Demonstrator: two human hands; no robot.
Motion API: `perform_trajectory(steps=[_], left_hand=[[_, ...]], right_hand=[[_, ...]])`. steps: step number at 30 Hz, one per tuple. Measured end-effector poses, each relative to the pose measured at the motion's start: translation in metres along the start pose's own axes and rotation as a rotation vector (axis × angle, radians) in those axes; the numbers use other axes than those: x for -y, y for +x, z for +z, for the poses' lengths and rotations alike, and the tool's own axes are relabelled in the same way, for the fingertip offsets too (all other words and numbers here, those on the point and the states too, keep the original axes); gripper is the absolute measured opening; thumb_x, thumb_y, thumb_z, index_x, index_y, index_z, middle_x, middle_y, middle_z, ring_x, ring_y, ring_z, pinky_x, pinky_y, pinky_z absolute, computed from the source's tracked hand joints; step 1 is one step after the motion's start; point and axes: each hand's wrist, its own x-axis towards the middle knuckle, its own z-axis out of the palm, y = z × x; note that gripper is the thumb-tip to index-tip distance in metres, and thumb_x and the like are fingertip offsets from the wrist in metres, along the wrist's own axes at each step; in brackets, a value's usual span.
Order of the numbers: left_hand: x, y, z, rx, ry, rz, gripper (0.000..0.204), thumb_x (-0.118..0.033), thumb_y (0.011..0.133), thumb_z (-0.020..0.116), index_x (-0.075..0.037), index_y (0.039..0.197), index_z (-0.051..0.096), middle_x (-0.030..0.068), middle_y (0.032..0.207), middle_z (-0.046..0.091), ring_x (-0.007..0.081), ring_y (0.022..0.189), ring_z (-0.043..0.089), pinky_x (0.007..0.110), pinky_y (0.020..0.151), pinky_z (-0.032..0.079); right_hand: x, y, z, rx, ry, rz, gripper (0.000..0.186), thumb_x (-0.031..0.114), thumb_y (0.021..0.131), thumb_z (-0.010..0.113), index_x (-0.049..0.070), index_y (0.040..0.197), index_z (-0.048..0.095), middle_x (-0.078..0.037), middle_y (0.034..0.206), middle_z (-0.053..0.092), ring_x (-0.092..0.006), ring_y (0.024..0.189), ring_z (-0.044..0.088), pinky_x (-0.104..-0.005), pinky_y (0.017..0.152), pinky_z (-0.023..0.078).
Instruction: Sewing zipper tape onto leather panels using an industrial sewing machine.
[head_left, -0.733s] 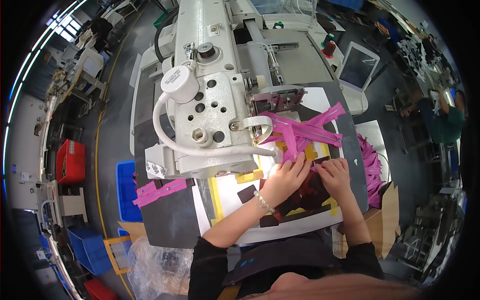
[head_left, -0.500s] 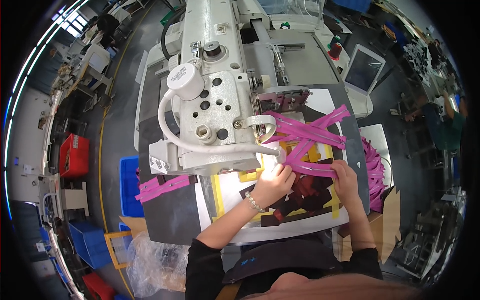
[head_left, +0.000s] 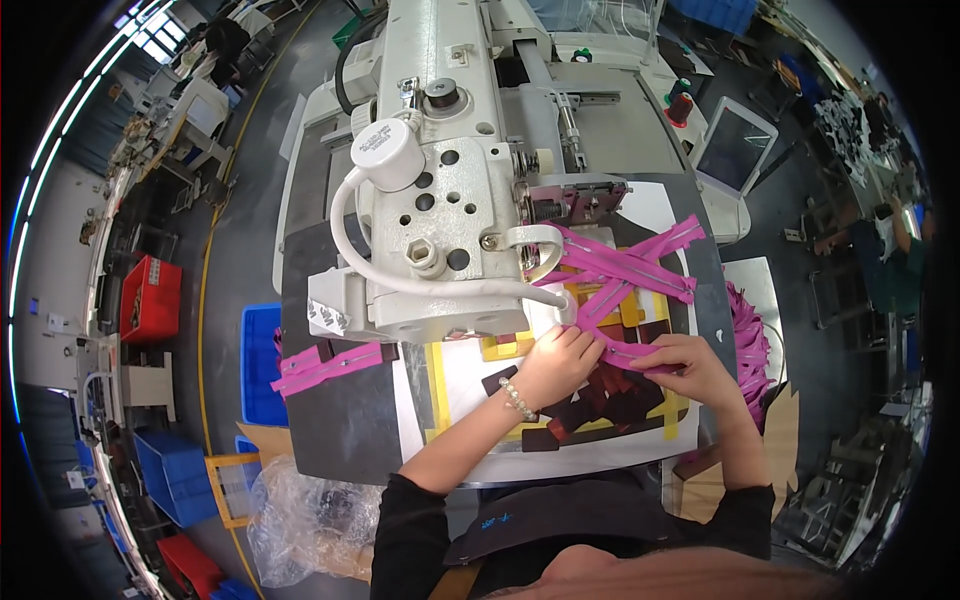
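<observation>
We do well to keep the bright-pink fabric zipper strip flat between our hands: the right hand's grip clamps it, while the left hand's fingers bunch against it (whether they pinch, we cannot tell). It hangs over dark-red flat pieces on our smooth grey bench, beside the white metal sewing-machine head.

Black sleeves plus some bling
A pale beaded bracelet is worn on the left wrist, and a dark, kinda apron-like panel is marked with a little blue squiggle.
</observation>
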Motion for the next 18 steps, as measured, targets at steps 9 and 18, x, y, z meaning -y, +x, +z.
perform_trajectory(steps=[9, 18], left_hand=[[0.004, -0.011, -0.025, -0.279, 0.083, 0.09, 0.031, -0.013, 0.069, 0.064, -0.005, 0.098, 0.067, 0.0048, 0.102, 0.066, 0.0159, 0.079, 0.061, 0.029, 0.061, 0.047], [-0.007, -0.063, -0.043, -0.104, 0.315, -0.145, 0.028, -0.017, 0.078, 0.068, -0.007, 0.104, 0.069, 0.0059, 0.106, 0.068, 0.0163, 0.083, 0.058, 0.032, 0.072, 0.042]], right_hand=[[0.004, 0.013, -0.017, -0.031, -0.178, -0.195, 0.04, -0.002, 0.071, 0.068, 0.014, 0.108, 0.071, -0.007, 0.092, 0.066, -0.027, 0.084, 0.061, -0.0365, 0.075, 0.047], [-0.057, 0.057, 0.01, -0.056, -0.574, -0.363, 0.041, 0.004, 0.075, 0.066, 0.019, 0.113, 0.069, -0.001, 0.103, 0.062, -0.0244, 0.094, 0.056, -0.0371, 0.083, 0.041]])
